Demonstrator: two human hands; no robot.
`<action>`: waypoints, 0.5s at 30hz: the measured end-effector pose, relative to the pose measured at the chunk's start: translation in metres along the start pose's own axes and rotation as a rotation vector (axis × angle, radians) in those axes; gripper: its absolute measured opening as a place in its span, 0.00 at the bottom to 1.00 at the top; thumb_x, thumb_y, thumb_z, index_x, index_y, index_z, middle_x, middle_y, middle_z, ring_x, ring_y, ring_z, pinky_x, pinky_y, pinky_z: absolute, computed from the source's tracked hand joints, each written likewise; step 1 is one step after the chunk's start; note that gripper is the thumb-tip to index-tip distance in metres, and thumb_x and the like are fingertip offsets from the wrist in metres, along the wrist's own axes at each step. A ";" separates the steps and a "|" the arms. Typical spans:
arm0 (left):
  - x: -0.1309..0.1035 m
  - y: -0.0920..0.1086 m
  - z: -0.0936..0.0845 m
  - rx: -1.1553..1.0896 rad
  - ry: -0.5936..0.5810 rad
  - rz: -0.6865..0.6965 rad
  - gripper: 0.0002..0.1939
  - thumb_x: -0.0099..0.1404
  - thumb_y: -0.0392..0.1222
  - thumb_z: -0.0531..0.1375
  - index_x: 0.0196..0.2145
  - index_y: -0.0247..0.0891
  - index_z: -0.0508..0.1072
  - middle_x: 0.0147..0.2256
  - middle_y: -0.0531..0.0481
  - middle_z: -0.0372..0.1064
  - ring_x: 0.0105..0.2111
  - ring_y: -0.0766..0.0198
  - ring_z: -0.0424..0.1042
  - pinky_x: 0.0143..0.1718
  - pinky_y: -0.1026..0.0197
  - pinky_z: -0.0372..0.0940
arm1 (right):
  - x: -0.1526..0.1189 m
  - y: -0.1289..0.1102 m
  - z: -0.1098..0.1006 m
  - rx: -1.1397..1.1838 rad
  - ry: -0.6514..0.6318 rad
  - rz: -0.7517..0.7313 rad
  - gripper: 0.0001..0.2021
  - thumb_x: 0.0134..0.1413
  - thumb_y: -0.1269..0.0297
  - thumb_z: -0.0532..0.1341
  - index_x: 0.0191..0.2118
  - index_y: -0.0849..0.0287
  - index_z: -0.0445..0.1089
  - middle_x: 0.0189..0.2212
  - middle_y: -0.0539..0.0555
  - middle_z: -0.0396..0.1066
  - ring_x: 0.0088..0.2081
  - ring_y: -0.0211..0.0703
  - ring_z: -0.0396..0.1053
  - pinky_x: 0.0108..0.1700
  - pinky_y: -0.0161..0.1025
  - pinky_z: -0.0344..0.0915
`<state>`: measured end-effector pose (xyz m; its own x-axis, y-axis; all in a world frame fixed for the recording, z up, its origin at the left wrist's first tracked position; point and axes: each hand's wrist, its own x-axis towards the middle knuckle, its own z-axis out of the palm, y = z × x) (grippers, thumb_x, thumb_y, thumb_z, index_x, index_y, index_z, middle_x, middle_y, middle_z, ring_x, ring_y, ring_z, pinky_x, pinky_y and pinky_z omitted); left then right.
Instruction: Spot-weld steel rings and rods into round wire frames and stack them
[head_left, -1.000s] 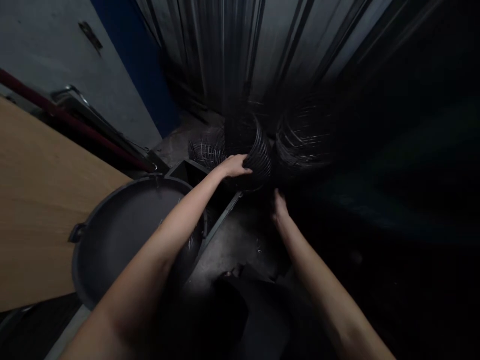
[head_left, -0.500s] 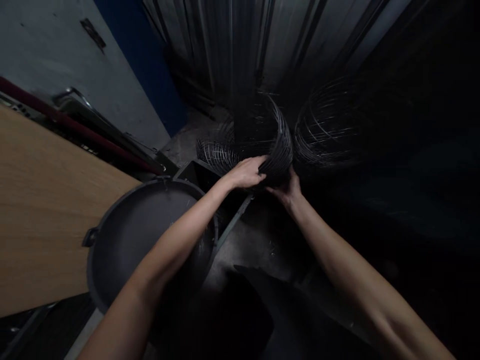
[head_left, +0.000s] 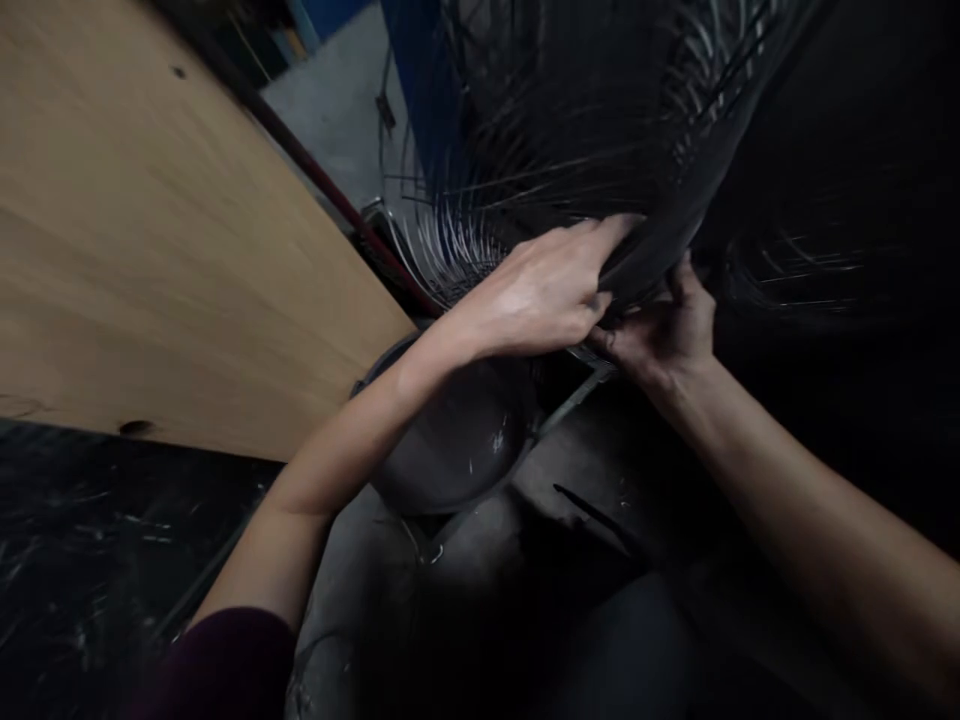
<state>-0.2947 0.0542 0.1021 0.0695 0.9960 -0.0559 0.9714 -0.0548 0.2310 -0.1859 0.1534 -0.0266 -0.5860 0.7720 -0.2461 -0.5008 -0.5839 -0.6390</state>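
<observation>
A thick bundle of dark, curved metal wires (head_left: 675,220) rises between my hands, its loose ends fanning out above and to the left. My left hand (head_left: 551,285) is closed over the bundle's near side, thumb underneath. From below and the right, my right hand (head_left: 667,325) grips the lower part, with some of its fingers hidden behind the wires. Below my left forearm sits a round dark basin (head_left: 450,440) with small bright bits in it.
A wooden board (head_left: 187,230) fills the left side. Behind it run a dark red bar (head_left: 330,185) and a blue post (head_left: 416,90). More curved wires (head_left: 802,270) lie in shadow at the right. Scattered wire pieces lie on a dark surface (head_left: 90,540) at lower left.
Both hands have lifted the wire bundle up and closer to me, so it looks much larger. My view has shifted, bringing more of the wooden board into sight.
</observation>
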 end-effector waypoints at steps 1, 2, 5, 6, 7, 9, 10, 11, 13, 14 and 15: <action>-0.018 0.005 -0.018 0.017 0.016 -0.010 0.21 0.62 0.39 0.47 0.54 0.41 0.58 0.54 0.53 0.62 0.58 0.51 0.58 0.57 0.52 0.55 | -0.010 0.002 0.021 0.010 -0.035 0.009 0.25 0.64 0.52 0.40 0.42 0.60 0.70 0.44 0.54 0.71 0.49 0.44 0.66 0.43 0.50 0.66; -0.036 0.009 -0.034 0.030 0.035 -0.015 0.21 0.62 0.39 0.46 0.53 0.39 0.59 0.52 0.52 0.63 0.57 0.50 0.60 0.56 0.52 0.56 | -0.020 0.006 0.041 0.025 -0.063 0.021 0.25 0.64 0.52 0.40 0.43 0.60 0.70 0.44 0.54 0.71 0.49 0.45 0.66 0.43 0.51 0.66; -0.087 0.015 -0.067 0.083 0.065 -0.022 0.21 0.62 0.37 0.47 0.53 0.33 0.61 0.48 0.46 0.64 0.55 0.47 0.61 0.56 0.48 0.56 | -0.043 0.035 0.089 0.086 -0.117 0.040 0.23 0.63 0.50 0.43 0.44 0.58 0.70 0.42 0.53 0.72 0.50 0.49 0.66 0.45 0.54 0.66; -0.102 0.014 -0.069 0.107 0.059 -0.039 0.21 0.62 0.37 0.48 0.52 0.32 0.61 0.48 0.45 0.64 0.55 0.46 0.61 0.56 0.47 0.56 | -0.048 0.051 0.099 0.103 -0.126 0.039 0.23 0.62 0.49 0.45 0.44 0.58 0.70 0.42 0.53 0.72 0.50 0.50 0.66 0.45 0.54 0.67; -0.114 0.013 -0.066 0.129 0.047 -0.059 0.21 0.61 0.36 0.50 0.52 0.32 0.61 0.47 0.44 0.64 0.55 0.46 0.61 0.56 0.47 0.56 | -0.053 0.070 0.105 0.114 -0.126 0.036 0.23 0.61 0.47 0.45 0.44 0.58 0.70 0.41 0.54 0.72 0.50 0.51 0.66 0.46 0.54 0.67; -0.136 0.007 -0.044 0.162 0.002 -0.105 0.22 0.58 0.35 0.53 0.51 0.32 0.62 0.47 0.42 0.65 0.53 0.47 0.63 0.56 0.48 0.57 | -0.061 0.114 0.106 0.103 -0.092 0.049 0.24 0.60 0.46 0.45 0.45 0.58 0.70 0.41 0.55 0.72 0.50 0.52 0.66 0.47 0.52 0.67; -0.144 0.004 -0.027 0.173 -0.029 -0.128 0.22 0.58 0.34 0.53 0.51 0.32 0.62 0.47 0.41 0.65 0.51 0.47 0.64 0.56 0.48 0.58 | -0.065 0.137 0.102 0.068 -0.051 0.067 0.25 0.60 0.47 0.44 0.45 0.59 0.69 0.40 0.55 0.72 0.50 0.51 0.66 0.48 0.51 0.67; -0.151 0.001 -0.007 0.186 -0.060 -0.149 0.23 0.57 0.34 0.53 0.52 0.30 0.62 0.47 0.39 0.65 0.50 0.48 0.64 0.55 0.49 0.59 | -0.071 0.159 0.096 0.013 0.006 0.089 0.24 0.60 0.49 0.44 0.45 0.59 0.69 0.40 0.56 0.73 0.50 0.50 0.66 0.49 0.50 0.66; -0.163 -0.004 0.038 0.189 -0.113 -0.217 0.26 0.56 0.34 0.53 0.54 0.28 0.60 0.47 0.35 0.65 0.48 0.48 0.65 0.52 0.51 0.62 | -0.084 0.198 0.079 -0.129 0.101 0.109 0.23 0.59 0.52 0.43 0.47 0.58 0.68 0.40 0.55 0.73 0.50 0.48 0.67 0.51 0.46 0.65; -0.168 -0.006 0.060 0.180 -0.137 -0.246 0.27 0.57 0.34 0.52 0.55 0.27 0.60 0.47 0.34 0.65 0.48 0.47 0.65 0.51 0.51 0.63 | -0.091 0.213 0.069 -0.174 0.117 0.118 0.23 0.59 0.53 0.42 0.47 0.58 0.68 0.39 0.55 0.73 0.49 0.48 0.67 0.51 0.46 0.65; -0.173 -0.007 0.079 0.159 -0.152 -0.269 0.27 0.56 0.34 0.52 0.55 0.26 0.60 0.47 0.33 0.65 0.48 0.47 0.65 0.49 0.51 0.64 | -0.099 0.226 0.058 -0.215 0.117 0.127 0.24 0.59 0.52 0.42 0.46 0.57 0.69 0.38 0.55 0.73 0.48 0.48 0.68 0.51 0.46 0.65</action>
<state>-0.2956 -0.1229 0.0329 -0.1727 0.9549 -0.2413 0.9819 0.1863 0.0346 -0.2776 -0.0694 -0.1042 -0.5513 0.7274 -0.4086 -0.2745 -0.6206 -0.7345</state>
